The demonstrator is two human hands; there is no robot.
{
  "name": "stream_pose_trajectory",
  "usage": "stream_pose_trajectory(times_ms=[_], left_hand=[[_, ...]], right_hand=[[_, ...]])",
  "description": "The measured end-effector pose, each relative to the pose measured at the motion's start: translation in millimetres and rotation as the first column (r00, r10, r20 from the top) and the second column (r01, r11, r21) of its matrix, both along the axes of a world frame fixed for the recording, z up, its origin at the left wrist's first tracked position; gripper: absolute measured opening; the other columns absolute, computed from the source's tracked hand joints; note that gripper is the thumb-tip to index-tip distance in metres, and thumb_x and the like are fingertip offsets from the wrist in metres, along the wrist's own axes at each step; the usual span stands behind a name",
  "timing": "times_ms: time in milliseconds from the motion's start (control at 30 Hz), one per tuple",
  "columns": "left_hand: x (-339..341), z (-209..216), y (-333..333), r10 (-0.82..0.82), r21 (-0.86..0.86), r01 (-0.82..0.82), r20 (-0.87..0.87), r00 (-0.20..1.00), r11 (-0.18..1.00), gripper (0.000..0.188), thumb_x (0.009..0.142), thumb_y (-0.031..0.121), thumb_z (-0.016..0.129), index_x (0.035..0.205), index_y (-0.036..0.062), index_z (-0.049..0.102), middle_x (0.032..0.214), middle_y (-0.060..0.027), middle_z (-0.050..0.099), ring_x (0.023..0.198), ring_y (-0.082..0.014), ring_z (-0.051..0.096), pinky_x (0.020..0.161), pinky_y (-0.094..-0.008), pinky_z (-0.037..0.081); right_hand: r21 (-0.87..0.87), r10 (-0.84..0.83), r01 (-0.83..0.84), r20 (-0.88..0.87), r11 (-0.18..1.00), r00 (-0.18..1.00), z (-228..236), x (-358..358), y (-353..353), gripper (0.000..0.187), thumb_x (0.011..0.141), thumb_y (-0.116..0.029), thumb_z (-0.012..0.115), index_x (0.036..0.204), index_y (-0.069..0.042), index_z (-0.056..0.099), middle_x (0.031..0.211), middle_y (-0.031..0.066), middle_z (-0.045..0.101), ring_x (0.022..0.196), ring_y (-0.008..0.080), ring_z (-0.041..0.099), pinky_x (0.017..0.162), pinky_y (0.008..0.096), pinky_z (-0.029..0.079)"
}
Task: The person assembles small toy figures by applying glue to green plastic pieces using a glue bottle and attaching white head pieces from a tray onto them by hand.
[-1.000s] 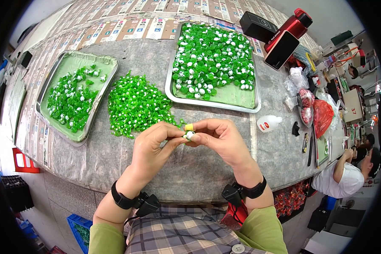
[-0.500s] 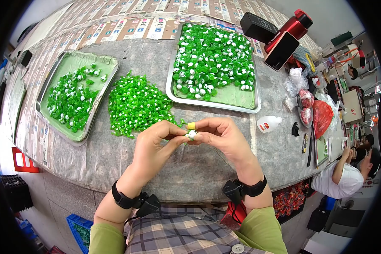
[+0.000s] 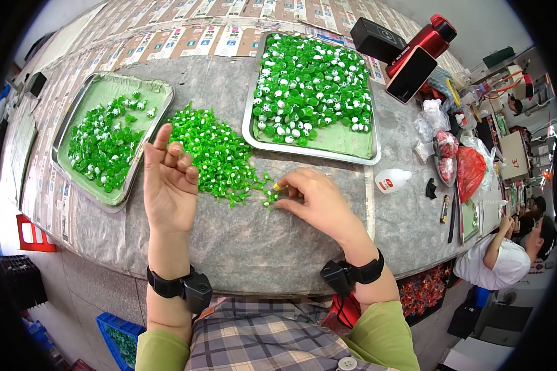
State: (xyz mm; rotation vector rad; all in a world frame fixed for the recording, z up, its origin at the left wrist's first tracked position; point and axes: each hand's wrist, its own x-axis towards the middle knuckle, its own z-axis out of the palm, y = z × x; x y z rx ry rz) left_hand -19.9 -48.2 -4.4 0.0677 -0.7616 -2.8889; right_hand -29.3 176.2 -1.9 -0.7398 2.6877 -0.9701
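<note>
A: Green plastic pieces lie heaped mid-desk between two metal trays. Hand states?

B: Right hand pinches a small yellow-tipped piece at the heap's near edge. Left hand is raised, open, holding nothing.

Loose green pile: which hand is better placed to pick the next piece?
Right, probably. The right hand has its fingertips down at the loose green pile's near edge; the left hand is raised, palm open, holding nothing visible.
</note>
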Motion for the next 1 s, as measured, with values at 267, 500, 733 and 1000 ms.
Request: stream_pose_trajectory(times_ms=[267,500,733,1000], left_hand=[[14.7,-1.0,43.2,-0.169,-0.818,0.274,0.218,0.961,0.505,0.015,0.077,0.011,0.056,0.089,0.0024,0.057,0.074,-0.0040,0.058,0.063,-0.0104,0.054,0.056,-0.0213,0.044],[15.5,-0.8,52.7,-0.145,-0.942,0.299,0.278,0.950,0.154,0.011,0.071,0.007,0.060,0.080,0.0009,0.059,0.071,-0.0070,0.060,0.061,-0.0114,0.056,0.055,-0.0222,0.043],[15.9,-2.5,51.8,-0.129,-0.895,0.368,0.346,0.929,0.251,0.011,0.072,0.006,0.060,0.080,-0.0003,0.059,0.067,-0.0051,0.059,0.059,-0.0065,0.053,0.054,-0.0198,0.042],[14.6,-2.1,52.0,-0.301,-0.697,0.469,0.360,0.883,0.542,0.016,0.075,0.009,0.059,0.088,-0.0012,0.057,0.075,-0.0034,0.059,0.065,-0.0069,0.053,0.058,-0.0188,0.043]], right_hand=[[0.083,0.032,-0.025,-0.082,0.996,0.996,-2.7,2.5,-2.7,0.018,0.066,-0.012,0.059,0.080,-0.006,0.050,0.075,0.0079,0.050,0.080,0.0261,0.050,0.068,0.0353,0.041],[0.077,0.008,0.000,-0.098,0.997,0.995,-3.7,3.7,-5.8,0.018,0.066,-0.010,0.055,0.081,-0.006,0.048,0.075,0.0089,0.051,0.079,0.0264,0.050,0.067,0.0358,0.041],[0.001,-0.083,0.084,-0.053,0.997,0.995,-2.5,4.4,-0.7,0.016,0.066,-0.009,0.055,0.080,-0.005,0.048,0.074,0.0096,0.052,0.075,0.0276,0.051,0.064,0.0371,0.041],[-0.233,-0.061,-0.012,-0.307,0.973,0.950,17.3,8.0,-11.1,0.017,0.064,-0.006,0.058,0.079,-0.005,0.050,0.075,0.0071,0.054,0.070,0.0237,0.052,0.059,0.0327,0.042]])
